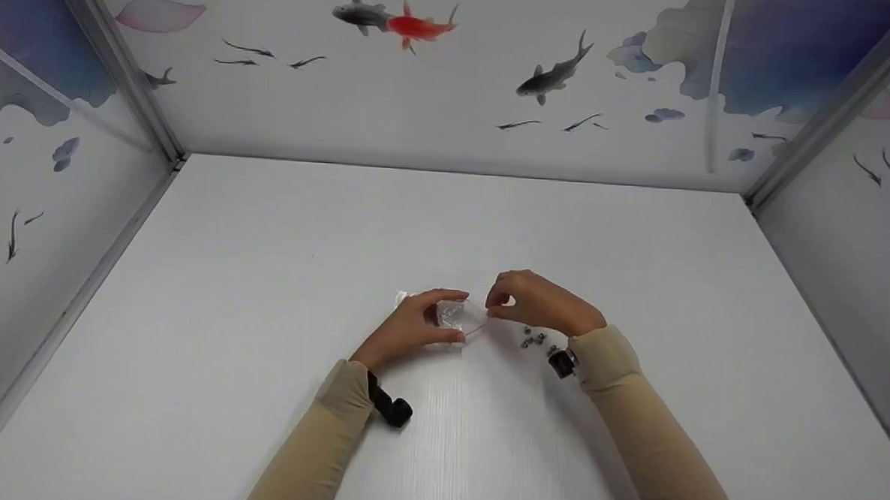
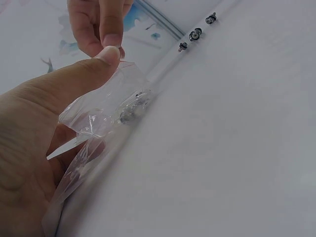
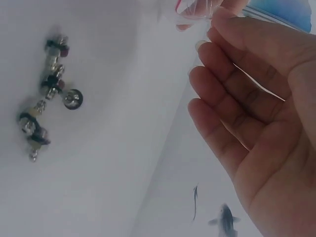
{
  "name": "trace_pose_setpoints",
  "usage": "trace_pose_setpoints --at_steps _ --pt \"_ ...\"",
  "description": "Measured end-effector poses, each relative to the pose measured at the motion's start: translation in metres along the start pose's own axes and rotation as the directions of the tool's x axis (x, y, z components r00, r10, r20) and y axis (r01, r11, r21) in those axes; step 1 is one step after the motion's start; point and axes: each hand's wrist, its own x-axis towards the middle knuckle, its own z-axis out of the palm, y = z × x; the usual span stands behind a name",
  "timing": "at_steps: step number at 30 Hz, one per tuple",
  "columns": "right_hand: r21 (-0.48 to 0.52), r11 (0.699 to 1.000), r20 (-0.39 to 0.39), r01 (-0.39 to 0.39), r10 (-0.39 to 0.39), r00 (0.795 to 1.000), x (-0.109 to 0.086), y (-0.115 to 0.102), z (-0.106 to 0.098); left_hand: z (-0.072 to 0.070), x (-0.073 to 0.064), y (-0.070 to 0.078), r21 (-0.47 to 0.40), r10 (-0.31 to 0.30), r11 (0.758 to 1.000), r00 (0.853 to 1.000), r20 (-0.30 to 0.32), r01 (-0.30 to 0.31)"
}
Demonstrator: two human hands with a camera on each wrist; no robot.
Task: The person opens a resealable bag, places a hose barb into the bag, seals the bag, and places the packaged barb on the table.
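A small clear plastic zip bag (image 1: 461,316) with a thin red line at its mouth is held just above the white table. My left hand (image 1: 412,324) grips it from the left, thumb on the near side and fingers on the far side. From the right, my right hand (image 1: 540,301) pinches the bag's edge between thumb and index finger; in the right wrist view its other fingers are loosely bent. Small metal pieces with dark rings (image 2: 132,109) show through the plastic in the left wrist view. Several similar loose metal pieces (image 3: 52,81) lie below my right hand.
The white table (image 1: 265,235) is bordered by printed panels (image 1: 451,115) at the back and both sides. A shiny bit of clear plastic (image 1: 404,297) shows behind my left hand. Black wrist cameras (image 1: 396,412) are strapped on at both sleeves.
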Motion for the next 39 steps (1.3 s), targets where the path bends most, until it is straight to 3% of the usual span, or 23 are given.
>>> trace_pose_setpoints --at_steps 18,23,30,39 --pt "0.018 0.986 0.058 -0.165 0.163 0.985 -0.02 0.026 0.001 0.0 -0.001 0.0 0.004 -0.007 1.0 1.0 -0.002 0.007" --pt "0.023 0.984 0.072 -0.178 0.176 0.982 -0.024 0.032 0.001 -0.001 -0.001 0.0 0.017 0.002 1.0 1.0 -0.008 -0.002" --pt "0.074 0.977 0.102 -0.201 0.193 0.976 -0.027 0.037 0.003 0.001 -0.001 -0.001 -0.048 -0.023 0.999 1.0 0.002 0.023" --pt "0.041 0.972 0.114 -0.23 0.224 0.968 -0.027 0.038 0.006 0.002 0.001 -0.001 -0.006 -0.017 1.0 1.0 0.002 0.017"
